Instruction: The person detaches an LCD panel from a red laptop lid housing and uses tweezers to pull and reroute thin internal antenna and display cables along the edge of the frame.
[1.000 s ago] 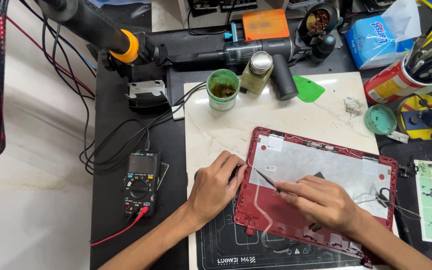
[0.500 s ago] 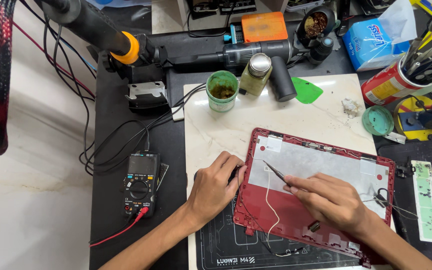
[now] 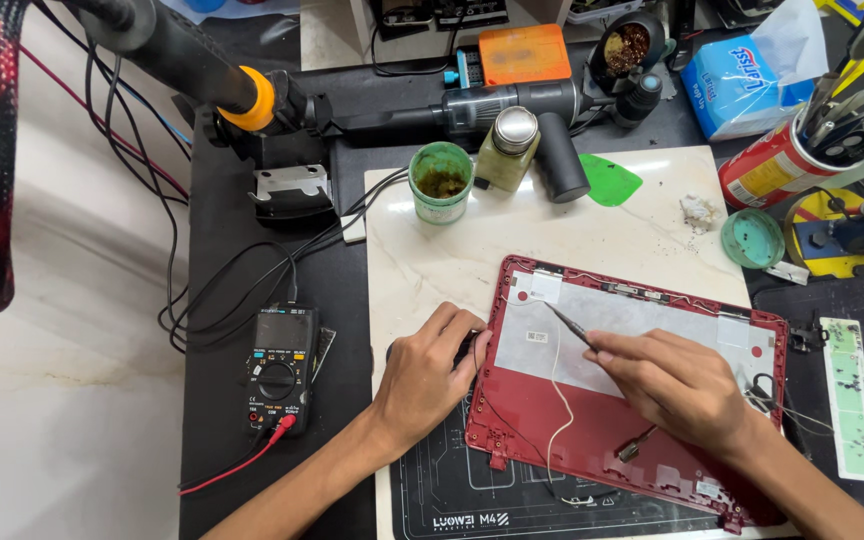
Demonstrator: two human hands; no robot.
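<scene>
While the red laptop lid [image 3: 592, 440] lies open-side up on the white marble slab [image 3: 432, 270], your right hand [image 3: 677, 380] has its fingers [image 3: 617, 345] pinched shut on thin tweezers [image 3: 570, 325], tip over the grey inner panel. Your left hand [image 3: 427, 375] rests curled at the lid's left edge; whether it holds anything, I cannot tell. A multimeter [image 3: 280, 368] sits left on the tabletop.

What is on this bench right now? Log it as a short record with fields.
Setting: workbench with a pale marble slab
Main item: red laptop lid, inner side up
Left hand: rests at the lid's left edge
Right hand: holds tweezers, tip over the silver panel
Loose wire: white wire trails across the lid
Left of slab: black multimeter
Behind: green jar, capped bottle
</scene>
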